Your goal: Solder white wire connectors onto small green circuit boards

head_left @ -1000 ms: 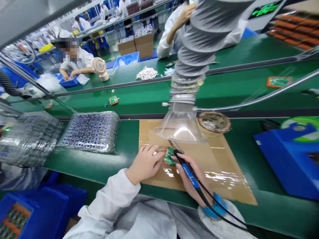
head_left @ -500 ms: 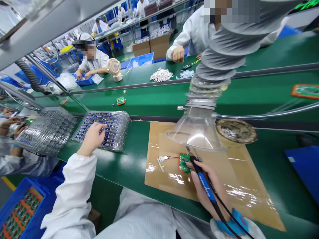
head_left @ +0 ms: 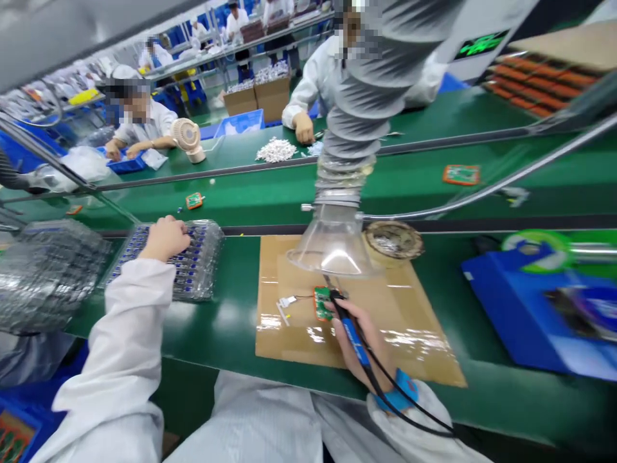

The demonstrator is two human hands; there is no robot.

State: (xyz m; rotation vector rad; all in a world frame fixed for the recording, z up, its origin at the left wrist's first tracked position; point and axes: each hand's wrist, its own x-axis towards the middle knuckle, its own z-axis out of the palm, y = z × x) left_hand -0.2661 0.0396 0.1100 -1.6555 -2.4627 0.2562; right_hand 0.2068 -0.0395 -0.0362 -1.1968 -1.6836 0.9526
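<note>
**Bench inventory, left to right: parts tray to soldering mat**

1. Stacked clear blister trays (head_left: 48, 273), far left on the green bench. You touch none of them.
2. Blister tray of small blue components (head_left: 168, 257), just left of the mat. Your left hand (head_left: 164, 238) rests on its top, fingers curled down into the pockets; whether they pinch a part cannot be told. Lift one piece straight up so the neighbours stay seated.
3. Taped cardboard work mat (head_left: 414, 347), centre. On it lies a small white connector (head_left: 288, 301) with thin leads running to the board.
4. Green circuit board (head_left: 322, 303), flat on the mat under the clear fume-extraction funnel (head_left: 332, 247). Keep it beneath that mouth.
5. Blue-handled soldering iron (head_left: 354, 337), gripped pen-fashion in your right hand (head_left: 359, 344), fingers closed round the handle, tip at the board's right edge. Hold the tip steady and off the leads while your other hand is away.
6. Tip-cleaner dish (head_left: 393, 240), behind the mat, near the funnel.
7. Blue bin (head_left: 520, 315), far right.
</note>
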